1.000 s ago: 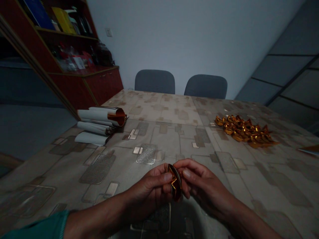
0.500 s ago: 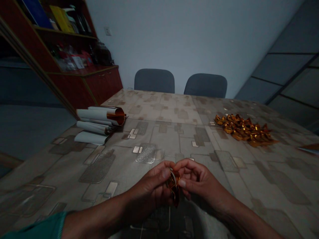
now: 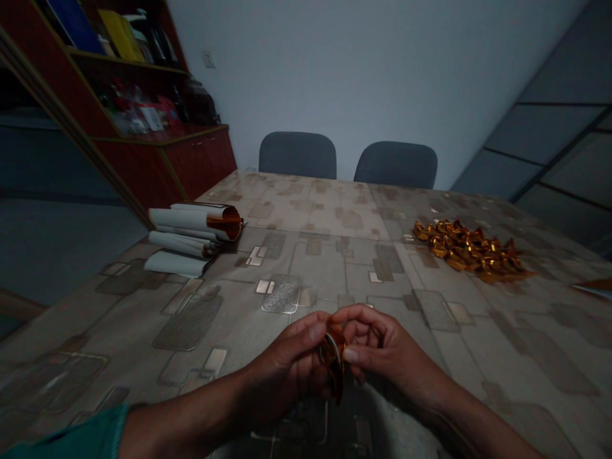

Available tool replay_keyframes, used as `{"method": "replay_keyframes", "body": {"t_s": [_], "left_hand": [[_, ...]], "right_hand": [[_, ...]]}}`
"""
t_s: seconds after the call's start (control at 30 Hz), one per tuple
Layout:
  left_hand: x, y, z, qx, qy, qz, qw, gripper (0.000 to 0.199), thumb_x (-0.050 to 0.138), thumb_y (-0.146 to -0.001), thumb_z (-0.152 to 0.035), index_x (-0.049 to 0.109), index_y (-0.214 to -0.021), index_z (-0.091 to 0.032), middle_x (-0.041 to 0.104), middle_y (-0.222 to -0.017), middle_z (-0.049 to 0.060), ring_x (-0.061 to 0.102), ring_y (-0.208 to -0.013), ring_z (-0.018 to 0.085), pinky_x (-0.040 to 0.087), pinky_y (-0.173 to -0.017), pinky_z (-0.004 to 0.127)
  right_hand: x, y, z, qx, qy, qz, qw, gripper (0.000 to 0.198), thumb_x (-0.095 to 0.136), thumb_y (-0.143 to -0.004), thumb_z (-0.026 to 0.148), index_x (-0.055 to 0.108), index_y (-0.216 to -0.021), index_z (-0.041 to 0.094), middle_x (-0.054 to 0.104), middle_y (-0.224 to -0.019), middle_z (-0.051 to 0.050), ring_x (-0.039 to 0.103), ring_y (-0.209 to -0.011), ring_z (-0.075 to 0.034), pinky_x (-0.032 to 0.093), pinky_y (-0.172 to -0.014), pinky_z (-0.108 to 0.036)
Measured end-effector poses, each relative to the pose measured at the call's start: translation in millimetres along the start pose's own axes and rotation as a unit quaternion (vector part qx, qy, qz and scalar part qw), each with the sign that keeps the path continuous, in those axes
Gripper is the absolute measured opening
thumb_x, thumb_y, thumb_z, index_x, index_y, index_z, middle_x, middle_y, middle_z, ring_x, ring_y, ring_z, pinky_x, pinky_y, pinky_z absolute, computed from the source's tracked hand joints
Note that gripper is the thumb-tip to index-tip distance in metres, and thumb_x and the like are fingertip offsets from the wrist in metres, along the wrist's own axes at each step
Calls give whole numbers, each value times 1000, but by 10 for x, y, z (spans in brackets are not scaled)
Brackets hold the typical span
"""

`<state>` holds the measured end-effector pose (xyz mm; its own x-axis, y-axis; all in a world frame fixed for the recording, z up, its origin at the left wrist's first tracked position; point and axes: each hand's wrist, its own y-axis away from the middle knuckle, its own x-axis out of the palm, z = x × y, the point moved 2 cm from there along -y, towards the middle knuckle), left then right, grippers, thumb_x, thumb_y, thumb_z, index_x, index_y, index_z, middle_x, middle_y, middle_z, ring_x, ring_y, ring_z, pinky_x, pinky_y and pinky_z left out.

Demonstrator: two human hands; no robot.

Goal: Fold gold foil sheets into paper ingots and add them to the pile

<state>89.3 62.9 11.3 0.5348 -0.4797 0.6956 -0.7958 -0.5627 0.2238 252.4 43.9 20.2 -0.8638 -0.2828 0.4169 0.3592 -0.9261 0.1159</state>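
Note:
Both of my hands meet low in the middle of the view, above the patterned tablecloth [image 3: 229, 331]. Between them is a small folded piece of shiny gold-orange foil paper [image 3: 335, 366], with a pale edge showing along its curve. My left hand [image 3: 301, 354] grips it from the left with thumb and fingers. On the other side, my right hand [image 3: 370, 344] pinches its upper right edge between thumb and curled fingers. Part of the paper is hidden behind the fingers.
Several folded gold foil pieces [image 3: 471, 248] sit grouped at the right. Rolled foil sheets with pale backs [image 3: 191, 236] lie at the left. Another foil sheet [image 3: 595, 287] reaches in at the right edge. Two grey chairs [image 3: 297, 154] stand beyond the table, beside a red-brown cabinet [image 3: 198, 159].
The folded foil paper has turned slightly and its pale edge looks more curved. Both hands keep their hold with only slight finger movement. The view has shifted a little.

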Motion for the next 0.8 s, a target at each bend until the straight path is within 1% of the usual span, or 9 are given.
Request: {"method": "replay_keyframes", "body": {"t_s": [0.13,0.23,0.33,0.43,0.5,0.57,0.67,0.73,0.8], "left_hand": [[-16,-17,11,11,4,4,1000,51,61,-87,-61,54,-111,-17,72,-93,12,70,-77,19,49,-56,22],[-21,-28,-6,9,-3,-15,1000,38,65,-88,-52,53,-101,-18,70,-89,8,70,-74,18,50,-57,23],[-8,-28,-37,9,-12,-22,1000,35,66,-87,-48,52,-100,-18,69,-85,7,69,-70,18,48,-55,22],[1,-24,-49,0,-37,-16,999,38,64,-88,-51,51,-102,-18,70,-81,9,70,-71,21,44,-53,22],[-8,-20,-44,-6,-42,-26,999,38,63,-88,-52,51,-101,-18,69,-80,8,70,-71,21,43,-53,23],[-20,-15,-33,-7,-29,-37,999,37,64,-89,-51,51,-100,-18,67,-81,7,69,-71,20,43,-56,23],[-28,-12,-16,-9,6,-31,999,37,65,-89,-52,54,-100,-18,67,-85,6,68,-75,18,46,-62,25],[-32,-14,-18,-6,39,-18,999,38,63,-90,-53,56,-102,-17,66,-88,7,67,-77,18,48,-67,26],[-38,-18,-35,-4,88,-6,996,36,62,-91,-49,58,-105,-16,67,-92,8,67,-79,17,50,-70,26]], "right_hand": [[17,7,0,-2,13,5,1000,32,85,-75,29,70,-103,21,63,-74,3,56,-57,-7,45,-53,-18],[46,22,10,-8,21,26,999,29,81,-80,31,71,-105,21,63,-75,3,55,-58,-7,43,-53,-19],[60,35,14,-1,20,42,999,29,78,-82,33,70,-108,23,65,-76,2,56,-56,-7,43,-53,-19],[44,36,-3,9,1,33,999,30,80,-81,34,69,-107,22,66,-77,2,56,-53,-6,44,-51,-18],[27,33,-28,23,-14,13,1000,32,82,-79,35,69,-104,21,67,-78,1,58,-52,-6,44,-49,-17],[11,29,-49,35,-32,-11,999,31,84,-77,35,70,-99,19,67,-76,1,57,-49,-5,41,-45,-14],[7,25,-56,37,-65,-23,997,28,85,-77,34,69,-92,17,63,-63,4,50,-43,-3,35,-41,-12],[9,24,-45,36,-91,-23,995,26,85,-77,31,68,-89,17,62,-62,5,50,-43,-3,36,-42,-12],[4,27,-28,33,-111,-34,993,27,86,-76,29,65,-89,17,65,-67,3,54,-47,-5,41,-45,-14]]}}
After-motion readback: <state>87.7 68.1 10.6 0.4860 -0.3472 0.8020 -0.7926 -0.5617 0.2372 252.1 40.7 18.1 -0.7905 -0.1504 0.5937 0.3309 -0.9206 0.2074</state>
